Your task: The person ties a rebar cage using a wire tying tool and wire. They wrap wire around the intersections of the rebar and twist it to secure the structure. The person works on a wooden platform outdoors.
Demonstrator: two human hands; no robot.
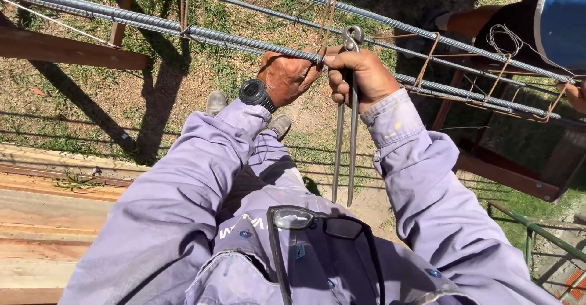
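Right hand (360,76) gripped round pincers (348,106): head up at steel bar (152,23), long handles hanging straight down. Left hand (287,76) clenched on bar.

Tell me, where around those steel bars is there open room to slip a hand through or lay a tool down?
Open gaps lie between the ribbed bars, left of the left hand, over grass. The wooden planks at lower left offer flat bare room. It is crowded where the right hand holds the pincers amid rusty stirrups.
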